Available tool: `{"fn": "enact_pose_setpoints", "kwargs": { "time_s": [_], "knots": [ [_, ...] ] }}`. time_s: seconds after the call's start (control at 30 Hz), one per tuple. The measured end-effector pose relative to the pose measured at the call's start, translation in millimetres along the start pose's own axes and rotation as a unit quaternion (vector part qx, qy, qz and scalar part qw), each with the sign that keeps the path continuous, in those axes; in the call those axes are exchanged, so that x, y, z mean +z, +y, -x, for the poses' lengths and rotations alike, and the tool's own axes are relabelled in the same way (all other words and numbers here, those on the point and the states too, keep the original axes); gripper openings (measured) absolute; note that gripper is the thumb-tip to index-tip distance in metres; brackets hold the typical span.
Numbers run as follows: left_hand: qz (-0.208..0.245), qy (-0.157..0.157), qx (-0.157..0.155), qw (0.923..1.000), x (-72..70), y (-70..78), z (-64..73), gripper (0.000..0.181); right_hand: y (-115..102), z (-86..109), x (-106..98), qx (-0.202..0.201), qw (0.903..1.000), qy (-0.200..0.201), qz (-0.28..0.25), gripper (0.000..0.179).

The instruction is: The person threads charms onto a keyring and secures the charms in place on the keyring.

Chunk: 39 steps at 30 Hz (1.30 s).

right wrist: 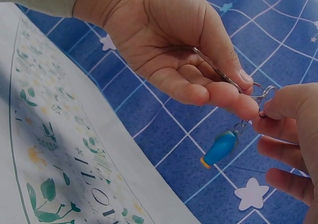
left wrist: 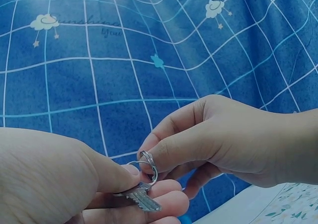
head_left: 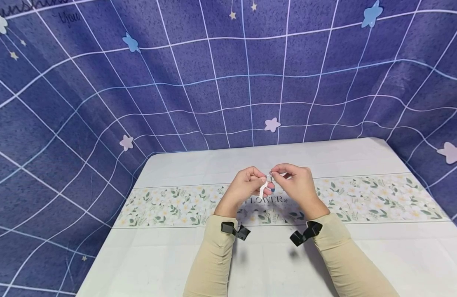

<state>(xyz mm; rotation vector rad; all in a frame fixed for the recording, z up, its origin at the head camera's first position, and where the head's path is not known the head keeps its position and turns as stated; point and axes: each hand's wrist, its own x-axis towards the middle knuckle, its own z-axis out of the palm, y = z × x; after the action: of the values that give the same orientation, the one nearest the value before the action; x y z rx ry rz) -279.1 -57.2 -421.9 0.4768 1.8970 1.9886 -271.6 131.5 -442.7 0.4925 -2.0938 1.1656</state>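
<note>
Above the table, my left hand point(head_left: 245, 187) pinches a silver key point(left wrist: 143, 198) between thumb and fingers. The key's toothed blade points outward across the fingers in the left wrist view. A metal split ring point(left wrist: 150, 165) runs from the key's head to my right hand point(head_left: 296, 184), whose thumb and forefinger pinch it. Below the ring a small blue charm with a yellow-orange end point(right wrist: 220, 149) hangs on a short chain. Whether the key is fully threaded on the ring cannot be told, as the left thumb covers its head.
Beneath both hands lies a white tablecloth point(head_left: 169, 251) with a printed floral band point(head_left: 169, 206). A blue grid-patterned curtain with stars point(head_left: 228, 99) hangs behind and at both sides. Black camera mounts point(head_left: 235, 230) sit on the sleeves at each wrist.
</note>
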Motion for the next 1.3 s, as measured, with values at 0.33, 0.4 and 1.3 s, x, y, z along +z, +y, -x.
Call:
{"fn": "enact_pose_setpoints", "kwargs": {
  "time_s": [0.33, 0.4, 1.3],
  "knots": [
    [-0.005, -0.007, 0.005, 1.0000, -1.0, -2.4, 0.2, 0.007, -1.0, -0.2, -0.1, 0.006, 1.0000, -0.001, -0.004, 0.007],
    [-0.002, -0.008, 0.006, 1.0000, -1.4, -3.0, -0.2, 0.008, -1.1, -0.1, -0.1, 0.005, 1.0000, -0.001, -0.004, 0.007],
    [0.006, -0.009, -0.013, 0.9999, -2.5, -3.1, -2.2, 0.006, -3.1, 1.2, 2.6, -0.017, 0.9998, 0.006, 0.007, 0.008]
  ]
}}
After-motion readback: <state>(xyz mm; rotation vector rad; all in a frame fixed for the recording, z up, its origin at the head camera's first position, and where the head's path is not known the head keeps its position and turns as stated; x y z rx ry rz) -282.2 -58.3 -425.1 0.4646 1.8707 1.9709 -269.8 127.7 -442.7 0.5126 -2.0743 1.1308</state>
